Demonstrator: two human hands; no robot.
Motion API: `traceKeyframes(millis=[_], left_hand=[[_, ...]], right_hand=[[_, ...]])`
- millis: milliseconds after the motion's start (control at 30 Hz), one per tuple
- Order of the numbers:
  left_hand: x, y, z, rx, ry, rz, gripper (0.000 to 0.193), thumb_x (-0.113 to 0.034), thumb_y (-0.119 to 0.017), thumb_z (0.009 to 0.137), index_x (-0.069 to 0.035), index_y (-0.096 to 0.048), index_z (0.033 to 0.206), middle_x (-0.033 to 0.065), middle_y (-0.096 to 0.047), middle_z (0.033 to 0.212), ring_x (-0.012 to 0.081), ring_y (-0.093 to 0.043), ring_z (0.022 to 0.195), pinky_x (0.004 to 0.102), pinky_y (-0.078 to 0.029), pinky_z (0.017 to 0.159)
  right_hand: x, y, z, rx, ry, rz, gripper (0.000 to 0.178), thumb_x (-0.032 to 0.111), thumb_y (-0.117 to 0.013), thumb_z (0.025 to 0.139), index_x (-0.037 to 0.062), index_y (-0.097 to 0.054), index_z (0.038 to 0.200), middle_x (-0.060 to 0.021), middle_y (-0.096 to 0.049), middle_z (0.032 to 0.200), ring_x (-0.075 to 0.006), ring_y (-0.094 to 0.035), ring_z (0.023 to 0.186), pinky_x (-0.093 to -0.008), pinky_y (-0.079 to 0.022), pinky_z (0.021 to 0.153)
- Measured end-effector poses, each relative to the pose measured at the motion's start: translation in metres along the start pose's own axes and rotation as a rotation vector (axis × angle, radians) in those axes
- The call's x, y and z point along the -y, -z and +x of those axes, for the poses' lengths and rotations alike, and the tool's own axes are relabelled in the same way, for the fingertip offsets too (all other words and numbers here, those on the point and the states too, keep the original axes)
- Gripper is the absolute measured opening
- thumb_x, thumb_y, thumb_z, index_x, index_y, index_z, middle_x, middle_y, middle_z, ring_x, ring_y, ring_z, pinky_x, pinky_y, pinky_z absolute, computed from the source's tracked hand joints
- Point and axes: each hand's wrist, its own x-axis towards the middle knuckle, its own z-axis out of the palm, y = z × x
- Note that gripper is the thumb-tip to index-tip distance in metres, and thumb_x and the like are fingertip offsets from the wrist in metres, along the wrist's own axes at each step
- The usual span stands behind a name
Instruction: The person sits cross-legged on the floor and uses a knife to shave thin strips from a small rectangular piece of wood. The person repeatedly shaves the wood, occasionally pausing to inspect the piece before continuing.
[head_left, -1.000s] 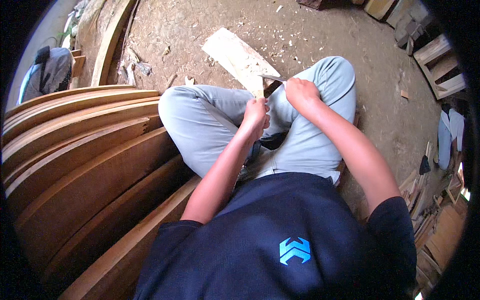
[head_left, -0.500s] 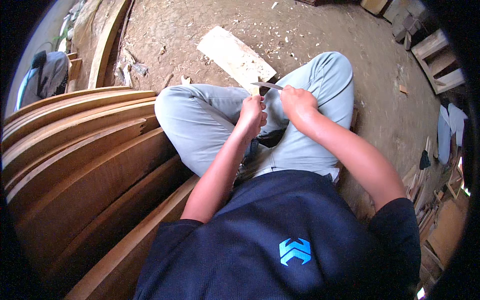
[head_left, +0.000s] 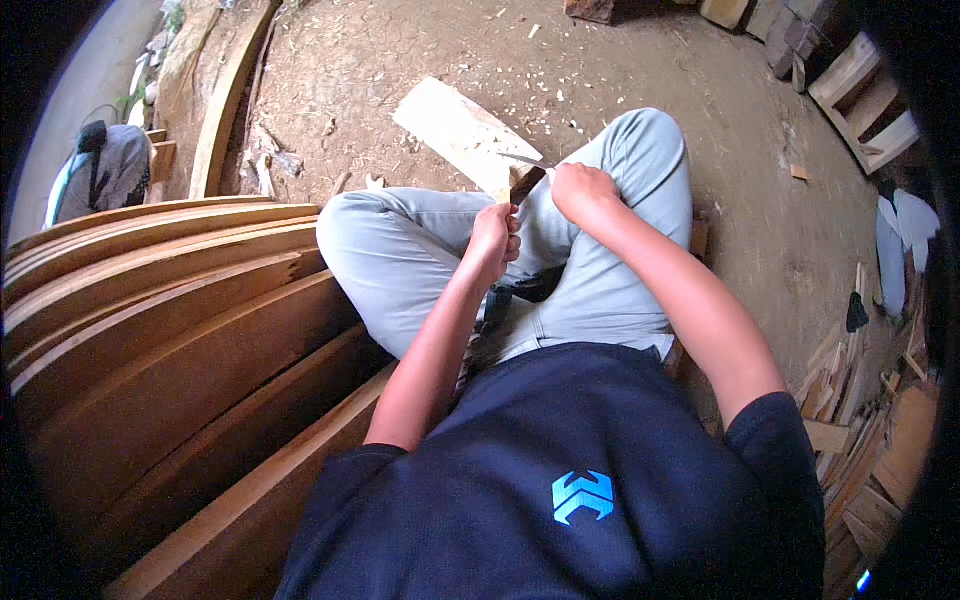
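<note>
My left hand (head_left: pixel 495 240) is closed around a small pale piece of wood (head_left: pixel 505 192), whose end sticks up past the fingers. In my right hand (head_left: pixel 584 192) is a knife; its handle is hidden in the fist. The thin knife blade (head_left: pixel 521 158) points left, a little beyond the tip of the wood piece and apart from it. Under both hands' far side a pale wooden board (head_left: pixel 452 125) lies slanting on the ground, with shavings on its near part. Both hands are between my bent knees.
Long curved planks (head_left: pixel 170 320) are stacked at my left. A beam (head_left: pixel 228 110) lies at the far left, near a dark bag-like bundle (head_left: pixel 105 170). Shavings litter the dirt floor (head_left: pixel 350 60). A wooden frame (head_left: pixel 865 105) stands at the far right, scrap wood (head_left: pixel 845 385) lower down.
The knife blade has moved off the wood piece, outward and over the board. A dark gap now shows beside the wood piece. The whole view has shifted slightly.
</note>
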Motion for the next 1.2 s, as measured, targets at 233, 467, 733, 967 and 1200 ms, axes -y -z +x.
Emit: traceKeyframes(millis=[233, 467, 733, 967, 1200], left_hand=[[-0.018, 0.017, -0.016, 0.043, -0.328, 0.139, 0.032, -0.040, -0.043, 0.094, -0.010, -0.048, 0.102, -0.0003, -0.044, 0.064, 0.0105, -0.037, 0.040, 0.0263, -0.027, 0.035], [-0.055, 0.025, -0.037, 0.012, -0.543, 0.309, 0.029, -0.039, -0.047, 0.094, -0.010, -0.051, 0.089, 0.0019, -0.054, 0.074, 0.0131, -0.058, 0.064, 0.0258, -0.043, 0.052], [-0.061, 0.027, -0.031, -0.012, -0.594, 0.262, 0.039, -0.024, -0.062, 0.092, -0.001, -0.057, 0.123, 0.0051, -0.066, 0.093, 0.0113, -0.062, 0.078, 0.0268, -0.049, 0.063], [-0.048, 0.029, -0.011, -0.191, -0.650, 0.409, 0.041, -0.020, -0.074, 0.083, -0.004, -0.061, 0.118, 0.0026, -0.064, 0.085, 0.0092, -0.060, 0.070, 0.0242, -0.046, 0.057], [-0.047, 0.010, -0.006, -0.412, -0.631, 0.759, 0.048, -0.022, -0.081, 0.074, -0.001, -0.062, 0.112, 0.0051, -0.067, 0.082, 0.0081, -0.058, 0.066, 0.0236, -0.046, 0.056]], right_hand=[[-0.026, -0.010, 0.037, 0.048, 0.050, 0.340, 0.054, 0.039, -0.036, 0.096, -0.0075, -0.064, 0.103, -0.0308, -0.060, 0.109, -0.0428, -0.059, 0.104, -0.0489, -0.045, 0.092], [0.013, 0.005, 0.061, -0.121, 0.114, 0.318, 0.039, 0.024, -0.045, 0.091, -0.0063, -0.048, 0.115, -0.0314, -0.062, 0.098, -0.0447, -0.060, 0.098, -0.0505, -0.045, 0.089], [0.041, -0.070, 0.076, -0.500, 0.309, 0.413, 0.020, 0.005, -0.048, 0.084, -0.0014, -0.049, 0.103, -0.0256, -0.045, 0.108, -0.0429, -0.052, 0.098, -0.0505, -0.046, 0.083], [0.028, -0.041, 0.090, -0.458, 0.344, 1.016, 0.034, 0.030, -0.057, 0.092, 0.0051, -0.057, 0.115, -0.0128, -0.061, 0.101, -0.0263, -0.060, 0.086, -0.0371, -0.049, 0.074], [0.029, -0.021, 0.078, 0.248, 0.562, 1.625, 0.031, 0.018, -0.059, 0.093, -0.0038, -0.054, 0.115, -0.0097, -0.063, 0.102, -0.0168, -0.064, 0.087, -0.0308, -0.055, 0.076]])
